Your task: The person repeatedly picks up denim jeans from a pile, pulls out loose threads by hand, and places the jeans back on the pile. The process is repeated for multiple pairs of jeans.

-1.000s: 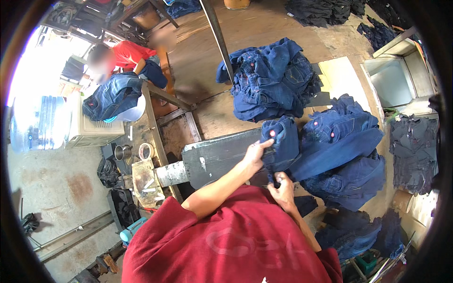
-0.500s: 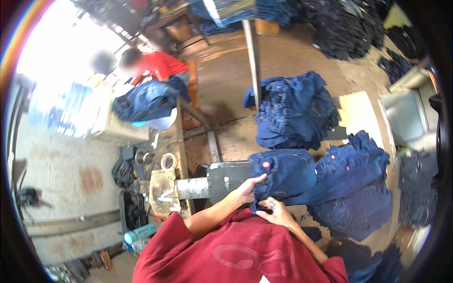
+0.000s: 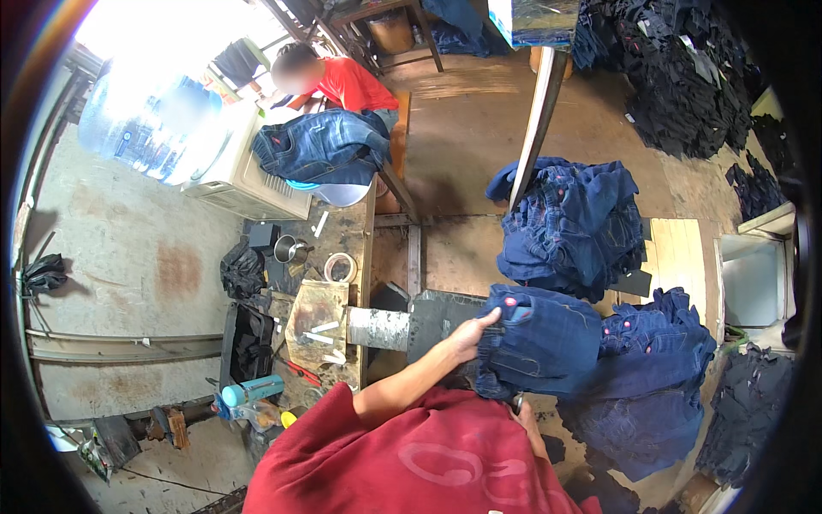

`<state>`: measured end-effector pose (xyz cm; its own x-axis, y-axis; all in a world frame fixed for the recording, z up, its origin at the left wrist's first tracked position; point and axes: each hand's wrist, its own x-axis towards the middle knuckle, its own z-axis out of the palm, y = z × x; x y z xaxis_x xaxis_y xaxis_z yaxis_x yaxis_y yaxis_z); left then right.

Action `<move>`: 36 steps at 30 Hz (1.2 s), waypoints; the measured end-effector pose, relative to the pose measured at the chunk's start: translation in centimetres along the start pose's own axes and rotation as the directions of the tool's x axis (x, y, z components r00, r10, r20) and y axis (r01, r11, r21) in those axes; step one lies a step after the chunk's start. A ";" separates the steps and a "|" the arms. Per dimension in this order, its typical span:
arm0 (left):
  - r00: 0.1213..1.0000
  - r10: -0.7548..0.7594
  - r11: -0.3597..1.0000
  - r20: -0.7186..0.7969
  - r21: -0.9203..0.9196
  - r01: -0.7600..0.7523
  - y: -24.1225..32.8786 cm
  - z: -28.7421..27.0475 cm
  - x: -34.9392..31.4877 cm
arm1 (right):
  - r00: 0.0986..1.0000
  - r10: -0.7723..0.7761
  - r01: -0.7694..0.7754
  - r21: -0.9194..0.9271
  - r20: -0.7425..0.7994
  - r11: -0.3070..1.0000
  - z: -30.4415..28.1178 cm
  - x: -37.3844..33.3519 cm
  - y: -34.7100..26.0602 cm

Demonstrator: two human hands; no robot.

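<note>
A pair of dark blue jeans (image 3: 548, 343) lies in front of me with a round red tag near its waistband. At the jeans' left edge my left hand (image 3: 467, 337) is closed on the waistband, thumb on top. Close to my chest, at the near edge of the jeans, is my right hand (image 3: 527, 424), partly hidden by my shirt. Its fingers are curled round a small shiny thing too small to make out. Left of the jeans, a dark board (image 3: 435, 319) with a silver-wrapped section reaches from the wooden bench (image 3: 347, 224).
More jeans are heaped at right (image 3: 655, 377) and beyond the board (image 3: 572, 231). On the bench lie a tape roll (image 3: 340, 268), a metal cup (image 3: 289, 249) and red-handled scissors (image 3: 304, 373). A pole (image 3: 538, 128) rises from the far heap. A co-worker in red (image 3: 353, 84) sits far left.
The whole view has shifted, so things sit lower and farther right. My right hand has drawn back from the waistband's near corner towards my body. My left hand keeps its grip on the jeans.
</note>
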<state>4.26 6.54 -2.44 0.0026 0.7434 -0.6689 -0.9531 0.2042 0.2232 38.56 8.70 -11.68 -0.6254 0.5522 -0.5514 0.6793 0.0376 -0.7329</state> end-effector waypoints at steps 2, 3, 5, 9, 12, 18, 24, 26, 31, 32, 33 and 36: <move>0.997 0.040 0.999 -0.064 -0.020 -0.042 1.2 -1.7 -2.2 | 0.969 -0.062 0.071 0.027 -0.239 0.997 0.0 -0.5 -0.6; 0.990 0.070 0.997 -0.124 -0.018 -0.073 1.9 -2.7 -3.2 | 0.945 0.005 0.068 0.211 -0.327 0.975 -0.8 -0.5 -1.1; 0.980 0.126 0.992 -0.155 0.001 -0.128 3.2 -4.3 -4.7 | 0.883 0.141 0.065 0.412 -0.448 0.909 -2.4 -0.9 -2.2; 0.965 0.211 0.977 -0.153 0.018 -0.210 4.5 -5.9 -5.4 | 0.689 0.251 0.083 0.418 -0.680 0.905 -6.9 -0.6 -3.3; 0.985 0.123 0.992 -0.120 0.042 -0.119 4.7 -6.3 -4.3 | 0.572 0.493 -0.033 0.582 -0.656 0.812 -9.5 0.2 -3.6; 0.987 0.120 0.993 -0.104 0.022 -0.118 5.0 -6.5 -3.8 | 0.651 0.582 0.184 0.845 -0.488 0.502 -10.7 0.6 -4.5; 0.977 0.129 0.946 -0.169 0.316 -0.070 3.3 -6.2 -6.7 | 0.539 0.498 0.107 0.642 -0.679 0.759 -11.0 4.0 -2.2; 0.961 -0.003 0.951 -0.277 0.295 0.088 1.1 -6.6 -8.4 | 0.549 0.375 0.054 0.480 -0.746 0.876 -10.6 5.2 -0.7; 0.983 0.159 0.878 -0.091 0.469 -0.098 -0.7 -9.6 -11.8 | 0.755 0.637 -0.217 0.857 -0.156 0.468 -6.8 4.9 1.0; 0.966 0.245 0.763 -0.084 0.632 -0.138 0.0 -10.6 -12.8 | 0.823 0.552 -0.189 0.851 -0.135 0.489 -6.5 4.2 1.2; 0.971 0.216 0.787 -0.106 0.608 -0.109 0.5 -11.6 -14.0 | 0.782 0.596 -0.175 0.855 -0.181 0.489 -7.0 4.0 1.4; 0.983 0.179 0.888 -0.038 0.438 -0.145 2.1 -14.0 -16.9 | 0.671 0.645 -0.093 0.821 -0.366 0.563 -9.8 4.2 1.9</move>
<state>-1.98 -14.51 -0.64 -0.1792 0.7433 -0.6445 -0.7139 0.3525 0.6050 40.98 19.23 -11.52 0.1591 0.6997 -0.6965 0.1252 -0.7141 -0.6888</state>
